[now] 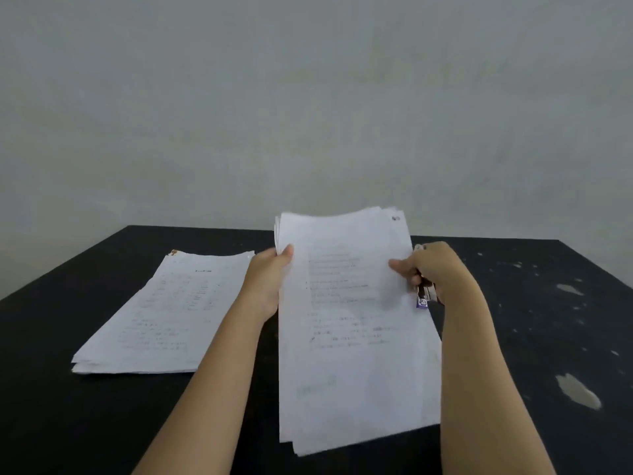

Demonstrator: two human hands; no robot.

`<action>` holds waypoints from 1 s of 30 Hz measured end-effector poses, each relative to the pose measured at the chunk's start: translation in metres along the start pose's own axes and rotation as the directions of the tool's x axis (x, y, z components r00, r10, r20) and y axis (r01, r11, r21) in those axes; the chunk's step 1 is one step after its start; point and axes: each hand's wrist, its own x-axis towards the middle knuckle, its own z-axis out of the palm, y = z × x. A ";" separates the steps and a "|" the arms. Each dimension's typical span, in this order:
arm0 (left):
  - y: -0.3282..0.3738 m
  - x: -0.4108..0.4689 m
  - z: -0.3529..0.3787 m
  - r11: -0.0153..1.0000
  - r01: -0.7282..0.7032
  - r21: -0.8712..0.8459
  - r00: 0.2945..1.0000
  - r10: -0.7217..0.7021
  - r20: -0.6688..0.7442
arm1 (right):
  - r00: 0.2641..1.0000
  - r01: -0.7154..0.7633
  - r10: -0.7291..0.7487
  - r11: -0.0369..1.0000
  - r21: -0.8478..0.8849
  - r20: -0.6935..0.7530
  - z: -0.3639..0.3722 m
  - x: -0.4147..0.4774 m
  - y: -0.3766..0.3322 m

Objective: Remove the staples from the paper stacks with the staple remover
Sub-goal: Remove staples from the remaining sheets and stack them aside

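The held paper stack (349, 320) is thin, matt white paper, slightly wavy at its far edge and printed with faint grey text. The flat paper stack (164, 313) at the left is the same matt white paper, with a brownish mark at its far corner. The staple remover (424, 298) in the right hand (435, 269) looks like dark metal with a glossy purple end. The table (68, 423) is matt black, its coating chipped at the right into pale rough patches. The wall (308, 97) is matt grey, faintly mottled.
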 end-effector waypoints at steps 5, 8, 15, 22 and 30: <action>0.072 -0.021 0.017 0.883 -0.423 0.205 0.881 0.453 -0.132 | 0.931 0.360 -0.334 0.906 0.224 -0.148 -0.013 -0.030 -0.035; 0.081 -0.039 0.016 0.786 -0.584 0.203 0.786 0.610 -0.099 | 0.843 0.534 -0.481 0.802 0.269 -0.241 -0.011 -0.048 -0.040; 0.063 -0.043 -0.002 0.812 -0.525 0.253 0.824 0.560 -0.086 | 0.856 0.513 -0.481 0.837 0.193 -0.188 0.008 -0.054 -0.022; 0.072 -0.038 -0.005 0.844 -0.510 0.166 0.852 0.523 -0.037 | 0.855 0.505 -0.471 0.851 0.142 -0.220 0.015 -0.045 -0.026; 0.068 -0.028 -0.002 0.822 -0.541 0.181 0.830 0.556 -0.044 | 0.860 0.498 -0.465 0.855 0.144 -0.211 0.020 -0.040 -0.022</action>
